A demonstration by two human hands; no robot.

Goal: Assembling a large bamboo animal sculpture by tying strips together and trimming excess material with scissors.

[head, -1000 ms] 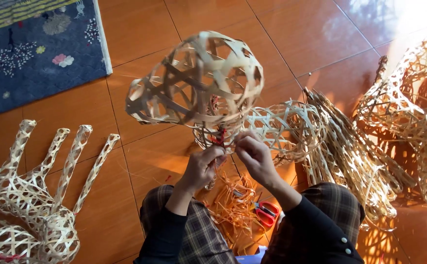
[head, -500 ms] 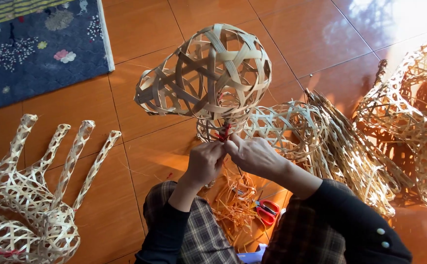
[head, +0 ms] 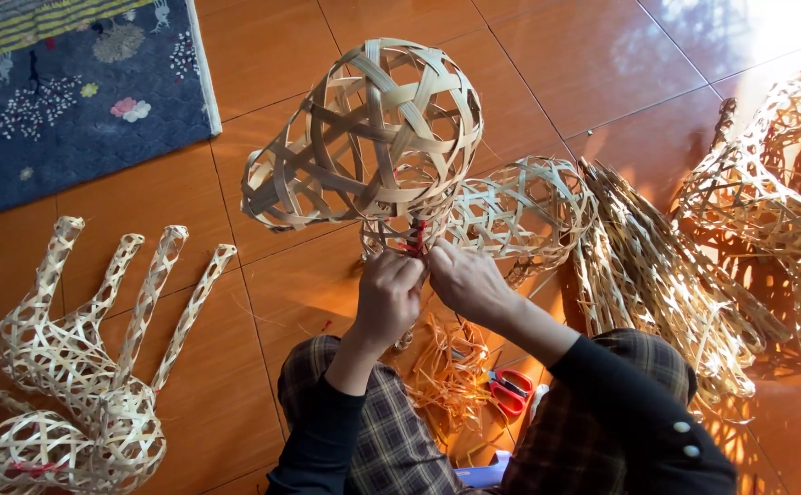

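A large open-weave bamboo form, rounded like a head, stands upright on a narrow woven neck in front of me. My left hand and my right hand meet just under it at the neck. Their fingertips pinch a red tie wrapped around the weave there. Both arms wear black sleeves. A second, smaller woven bamboo ball lies right behind the neck on the floor.
A woven piece with several long finger-like tubes lies at the left. More woven bamboo pieces and a bundle of bamboo strips lie at the right. Red-handled scissors and orange strips rest between my knees. A blue rug lies far left.
The woven form has tipped more upright and shifted slightly right. My right hand has moved left to meet my left hand at the red tie.
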